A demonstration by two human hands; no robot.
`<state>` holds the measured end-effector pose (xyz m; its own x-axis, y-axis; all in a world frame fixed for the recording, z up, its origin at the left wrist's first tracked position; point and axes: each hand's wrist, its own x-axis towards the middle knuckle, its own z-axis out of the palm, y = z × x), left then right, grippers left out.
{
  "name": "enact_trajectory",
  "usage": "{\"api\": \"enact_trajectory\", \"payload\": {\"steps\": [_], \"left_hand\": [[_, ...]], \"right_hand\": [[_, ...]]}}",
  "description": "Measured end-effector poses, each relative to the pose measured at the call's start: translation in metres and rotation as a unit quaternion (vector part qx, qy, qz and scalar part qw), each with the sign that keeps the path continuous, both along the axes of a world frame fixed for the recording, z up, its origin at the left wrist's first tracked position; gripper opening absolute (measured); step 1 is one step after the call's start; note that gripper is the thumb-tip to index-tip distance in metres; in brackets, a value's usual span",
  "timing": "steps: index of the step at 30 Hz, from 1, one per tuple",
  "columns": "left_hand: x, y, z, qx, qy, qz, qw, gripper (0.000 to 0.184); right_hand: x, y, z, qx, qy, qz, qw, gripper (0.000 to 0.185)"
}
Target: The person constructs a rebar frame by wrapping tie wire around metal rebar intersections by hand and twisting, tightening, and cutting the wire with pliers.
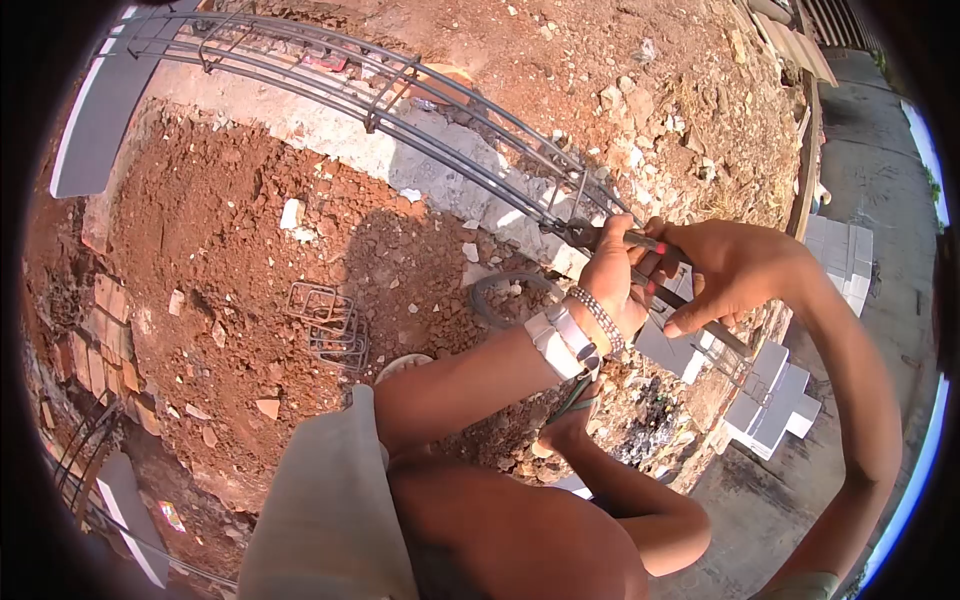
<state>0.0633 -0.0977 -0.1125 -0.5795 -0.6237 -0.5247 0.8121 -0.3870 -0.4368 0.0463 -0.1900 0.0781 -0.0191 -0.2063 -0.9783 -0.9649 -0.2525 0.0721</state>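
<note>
A pair of dark pincers (584, 233) with red marks on the handles has its jaws at the bars of a long rebar cage (430, 150). My left hand (612, 270), with a watch and beaded bracelets at the wrist, is closed round the pincers just behind the head. My right hand (745, 265) curls over the handles further back, fingers on the upper one and thumb by the lower one. The right palm hides part of the upper handle. Whether wire sits in the jaws is too small to tell.
Under the cage runs a pale concrete strip (240, 100). Bent steel stirrups (325, 325) and a wire coil (505, 290) lie on the red soil. Grey blocks (770, 400) stand at the right, bricks (100, 340) at the left. A person's foot (570, 425) is below my hands.
</note>
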Motion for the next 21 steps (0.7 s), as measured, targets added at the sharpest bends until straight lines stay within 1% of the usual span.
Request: {"api": "enact_trajectory", "payload": {"steps": [1,3,4,5,6,7,9,11,12,15,16,17,19,20,21], "left_hand": [[-0.003,-0.002,-0.003,-0.020,0.027,0.026,0.999,0.033],[-0.007,-0.005,0.005,0.037,0.024,0.059,0.997,0.031],[-0.004,-0.006,0.012,0.051,0.017,0.061,0.997,0.031],[0.000,-0.010,0.015,0.067,0.025,0.046,0.996,0.032],[0.003,-0.013,0.018,0.083,0.032,0.031,0.996,0.033],[0.005,-0.014,0.022,0.074,0.040,0.038,0.996,0.032],[0.005,-0.013,0.023,0.061,0.046,0.053,0.996,0.031],[0.002,-0.012,0.018,0.049,0.047,0.069,0.995,0.031],[0.000,-0.021,0.017,0.073,0.050,0.068,0.994,0.030],[0.002,-0.025,0.014,0.045,0.057,0.053,0.996,0.035],[0.013,-0.024,0.028,0.042,0.054,0.030,0.997,0.037],[0.025,-0.016,0.038,0.007,0.021,0.010,1.000,0.040],[0.049,0.000,0.058,-0.062,-0.045,-0.030,0.997,0.046],[0.052,0.022,0.037,-0.160,-0.078,-0.022,0.984,0.048],[0.047,0.032,0.022,-0.252,-0.218,0.003,0.943,0.048]], "right_hand": [[-0.004,0.001,0.003,-0.044,-0.064,0.124,0.989,0.079],[-0.004,0.019,0.030,-0.137,-0.087,0.205,0.965,0.074],[0.001,0.035,0.032,-0.189,-0.034,0.310,0.931,0.070],[0.006,0.054,0.029,-0.237,0.019,0.411,0.880,0.067],[0.008,0.070,0.026,-0.280,0.070,0.506,0.813,0.063],[-0.004,0.086,0.012,-0.355,0.097,0.535,0.761,0.059],[-0.013,0.090,0.004,-0.408,0.077,0.522,0.745,0.052],[-0.021,0.073,0.005,-0.390,0.038,0.489,0.780,0.045],[-0.026,0.059,0.005,-0.380,0.018,0.471,0.796,0.041],[-0.041,0.013,0.005,-0.352,-0.082,0.490,0.793,0.020],[-0.052,-0.007,0.000,-0.353,-0.118,0.481,0.794,0.020],[-0.062,-0.026,-0.008,-0.353,-0.154,0.473,0.793,0.021],[-0.068,-0.052,-0.021,-0.347,-0.176,0.451,0.803,0.020],[-0.070,-0.063,-0.027,-0.331,-0.176,0.436,0.818,0.020],[-0.070,-0.069,-0.030,-0.329,-0.176,0.438,0.818,0.021]]}}
